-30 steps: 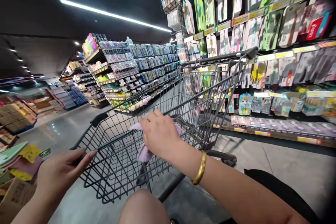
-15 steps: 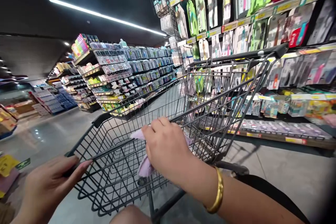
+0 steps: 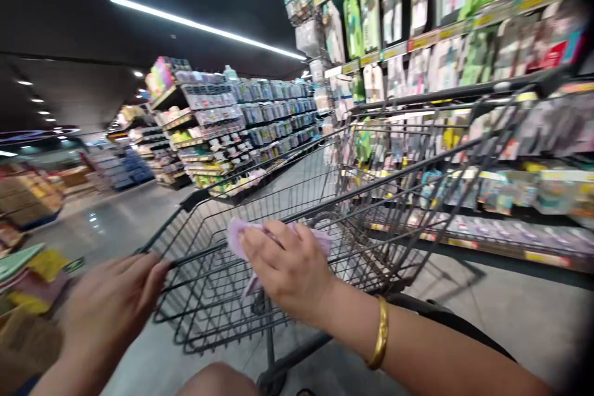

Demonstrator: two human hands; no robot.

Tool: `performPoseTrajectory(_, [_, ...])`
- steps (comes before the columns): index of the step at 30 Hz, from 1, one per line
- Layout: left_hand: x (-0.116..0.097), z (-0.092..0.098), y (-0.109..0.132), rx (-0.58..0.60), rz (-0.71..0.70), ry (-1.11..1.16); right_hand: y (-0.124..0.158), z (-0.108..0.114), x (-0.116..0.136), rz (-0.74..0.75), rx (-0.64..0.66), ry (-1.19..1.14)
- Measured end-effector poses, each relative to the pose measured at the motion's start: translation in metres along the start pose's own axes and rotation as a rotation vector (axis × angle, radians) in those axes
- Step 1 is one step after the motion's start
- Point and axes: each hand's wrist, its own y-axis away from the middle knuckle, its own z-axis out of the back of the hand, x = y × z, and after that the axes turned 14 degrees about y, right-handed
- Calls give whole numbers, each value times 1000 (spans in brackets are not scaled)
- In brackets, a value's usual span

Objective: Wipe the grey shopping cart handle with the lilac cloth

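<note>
A dark wire shopping cart (image 3: 223, 309) stands in front of me, its basket seen from the side. My right hand (image 3: 288, 266), with a gold bangle (image 3: 381, 333) at the wrist, is closed over a light purple cloth (image 3: 236, 238). The hand presses that cloth against the cart's upper side rail, and loose ends of it stick out on both sides. At the basket's front corner, my left hand (image 3: 116, 297) grips the cart's rim; its fingers are wrapped round and partly blurred.
Shelves (image 3: 417, 43) with hanging packaged goods rise close on the right behind the cart. Another stocked shelf row (image 3: 269, 111) runs along the back. Cardboard boxes and yellow packaging (image 3: 32, 309) sit at the lower left. My knee (image 3: 218, 380) shows below the basket.
The view has turned left, so the cart and shelves sit farther right. My right hand has shifted slightly along the rail with the cloth. The left hand's thumb has closed in against the rim.
</note>
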Motion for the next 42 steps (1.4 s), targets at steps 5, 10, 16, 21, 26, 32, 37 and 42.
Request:
performPoseTrajectory(5, [-30, -12, 5, -90, -7, -147, 25, -15, 21, 232, -30, -109])
performPoseTrajectory(10, [-23, -28, 10, -270, -18, -32, -39, -11, 48, 73, -194, -148])
performPoseTrajectory(16, [-21, -29, 11, -267, -14, 6, -7, -48, 108, 165, -121, -142])
performPoseTrajectory(21, [-26, -28, 11, -273, -4, 14, 41, -56, 117, 324, -30, -257])
performPoseTrajectory(26, [-23, -26, 14, -277, 15, 42, -2, -46, 120, 228, -116, -276])
performPoseTrajectory(32, [-18, -23, 16, -278, 13, 115, 6, -62, 138, 334, -165, -327])
performPoseTrajectory(37, [-13, -24, 16, -307, -18, 145, 20, -62, 138, 355, -172, -404])
performPoseTrajectory(42, [-4, -34, 17, -310, -35, 147, 28, -71, 128, 471, -159, -384])
